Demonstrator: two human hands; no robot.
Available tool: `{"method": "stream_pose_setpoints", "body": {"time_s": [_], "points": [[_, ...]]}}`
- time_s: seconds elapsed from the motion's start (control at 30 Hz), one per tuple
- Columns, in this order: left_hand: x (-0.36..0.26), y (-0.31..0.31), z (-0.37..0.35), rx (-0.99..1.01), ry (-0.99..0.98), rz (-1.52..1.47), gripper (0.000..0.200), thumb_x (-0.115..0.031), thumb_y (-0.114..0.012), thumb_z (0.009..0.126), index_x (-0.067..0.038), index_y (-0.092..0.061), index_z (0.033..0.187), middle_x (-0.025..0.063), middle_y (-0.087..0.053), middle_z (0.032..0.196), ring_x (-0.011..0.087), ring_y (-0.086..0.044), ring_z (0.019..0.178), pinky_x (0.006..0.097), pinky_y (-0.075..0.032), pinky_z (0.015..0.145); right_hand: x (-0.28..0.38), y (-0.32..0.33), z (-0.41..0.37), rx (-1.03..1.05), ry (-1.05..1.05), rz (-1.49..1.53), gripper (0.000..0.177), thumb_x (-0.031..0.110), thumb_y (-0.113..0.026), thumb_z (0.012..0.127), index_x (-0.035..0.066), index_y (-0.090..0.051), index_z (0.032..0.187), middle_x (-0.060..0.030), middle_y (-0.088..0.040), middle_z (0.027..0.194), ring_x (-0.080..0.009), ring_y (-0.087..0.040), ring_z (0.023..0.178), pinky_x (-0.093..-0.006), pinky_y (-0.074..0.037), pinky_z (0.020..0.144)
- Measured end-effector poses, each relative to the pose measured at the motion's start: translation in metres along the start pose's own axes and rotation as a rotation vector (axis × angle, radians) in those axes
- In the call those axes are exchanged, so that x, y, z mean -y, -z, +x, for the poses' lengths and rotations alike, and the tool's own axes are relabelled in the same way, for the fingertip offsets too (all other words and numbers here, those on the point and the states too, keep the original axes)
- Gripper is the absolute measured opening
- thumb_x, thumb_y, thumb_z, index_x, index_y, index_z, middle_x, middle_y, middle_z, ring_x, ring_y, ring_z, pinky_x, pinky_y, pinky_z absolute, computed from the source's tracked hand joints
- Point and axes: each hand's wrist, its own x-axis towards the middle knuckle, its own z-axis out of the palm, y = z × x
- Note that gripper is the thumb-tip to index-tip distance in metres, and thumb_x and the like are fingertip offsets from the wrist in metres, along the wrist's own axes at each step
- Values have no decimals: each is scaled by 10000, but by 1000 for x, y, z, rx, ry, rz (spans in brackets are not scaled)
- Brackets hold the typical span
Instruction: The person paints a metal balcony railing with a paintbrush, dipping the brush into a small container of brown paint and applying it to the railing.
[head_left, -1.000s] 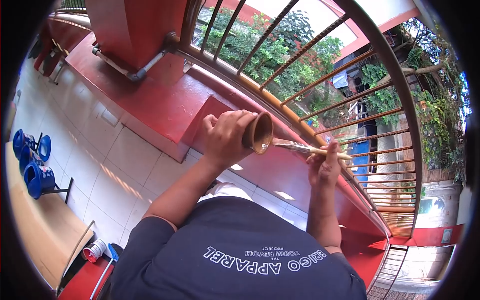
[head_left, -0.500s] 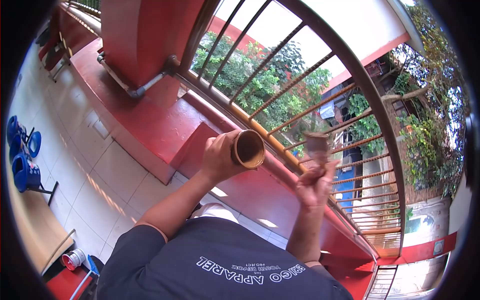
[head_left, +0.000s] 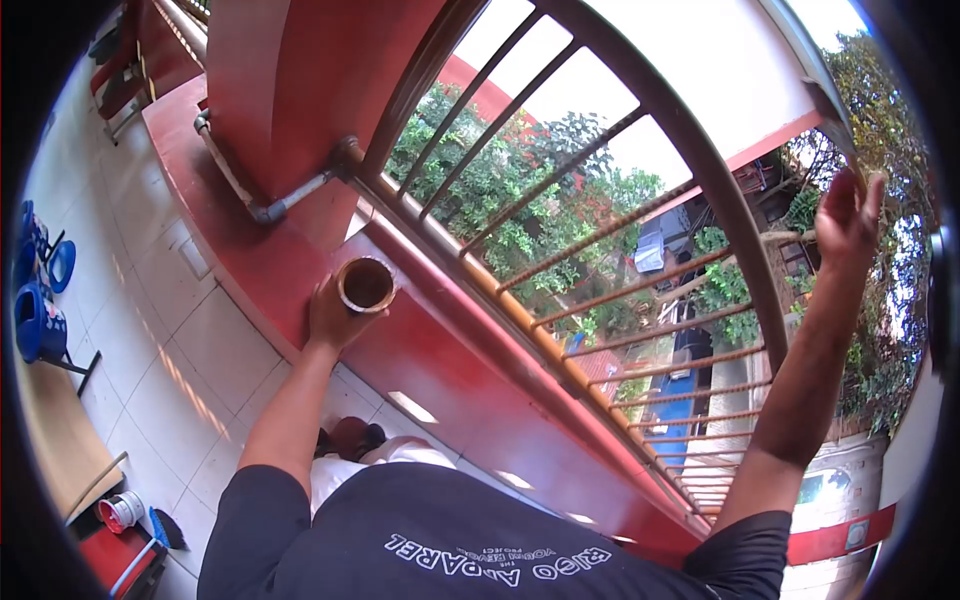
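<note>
My left hand is wrapped around a small cup with brown on its rim and a dark brown inside. It is held over the red ledge, its mouth facing up toward me. Far out to the upper right, my right hand is raised with its fingers closed on a paintbrush, whose blurred head points up and away. A metal railing curves between my arms; its arched top bar is brown, while the lower rail and several rods look ochre or rusty.
A red ledge runs along the railing beside a red pillar. Blue chairs stand on the tiled floor at left. At lower left are a paint-stained bucket and a blue broom. Plants grow beyond the bars.
My right hand has swung up and outward to the right with the paintbrush, past the arched bar. My left hand has moved left with the cup.
</note>
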Motion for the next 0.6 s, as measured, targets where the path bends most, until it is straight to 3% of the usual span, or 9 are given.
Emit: {"method": "stream_pose_setpoints", "body": {"time_s": [0.07,0.17,0.23,0.27,0.33,0.37,0.43,0.5,0.6], "points": [[-2,-4,2,-13,-29,75,819,-414,-952,543,-138,-608,1234,106,-682,1139,342,-644,1034,472,-498,912,-24,-2,53,91,-57,-119,351,334,-684,970,-16,-674,984,-132,-750,945,-205,-731,833,-306,-620,811],[-1,-6,6,141,87,118,884,-392,-950,542,-132,-565,1294,113,-635,1228,331,-602,1123,471,-476,979,-68,43,145,325,-62,-364,400,295,-680,976,-15,-615,1219,-121,-736,1059,-198,-723,934,-338,-600,906],[6,-8,4,152,114,121,915,-412,-953,537,-131,-552,1310,101,-615,1254,309,-582,1148,462,-460,1008,-122,47,165,697,-123,-362,588,306,-685,970,-43,-477,1395,-118,-696,1149,-203,-691,1026,-381,-540,1023],[9,-11,4,127,84,126,936,-442,-951,530,-130,-541,1312,90,-623,1233,309,-592,1115,461,-466,984,-140,53,181,502,-276,-503,592,323,-661,985,-47,-458,1399,-108,-689,1118,-208,-684,1018,-391,-531,1030],[14,-13,2,89,25,139,981,-502,-949,515,-127,-519,1314,67,-640,1190,309,-613,1049,458,-478,934,-192,39,182,430,-589,-612,440,300,-567,1040,-37,-533,1321,-106,-699,1101,-184,-669,1035,-337,-522,1004],[16,-14,2,87,20,144,985,-525,-941,515,-123,-522,1310,69,-639,1180,308,-613,1048,459,-477,930,-210,-10,146,578,-937,-356,400,295,-553,1045,-26,-580,1282,-115,-701,1103,-174,-684,1002,-302,-547,938],[17,-15,2,93,5,151,995,-571,-926,514,-113,-527,1302,72,-639,1161,306,-614,1045,460,-475,921,-275,48,175,452,-793,-758,274,203,-574,1039,-1,-608,1219,-131,-698,1070,-218,-715,897,-344,-630,806],[13,-11,5,75,-15,155,975,-572,-916,528,-105,-531,1292,77,-638,1141,302,-615,1038,458,-473,910,-301,25,141,730,-977,-466,181,152,-610,1016,12,-624,1130,-151,-659,1130,-242,-707,967,-392,-636,820],[16,-12,6,84,-16,140,932,-535,-913,547,-98,-537,1279,82,-635,1115,299,-616,1029,456,-471,901,-319,-6,109,607,-1091,-592,271,227,-732,942,4,-658,1076,-153,-707,960,-253,-744,815,-370,-640,772]]}}
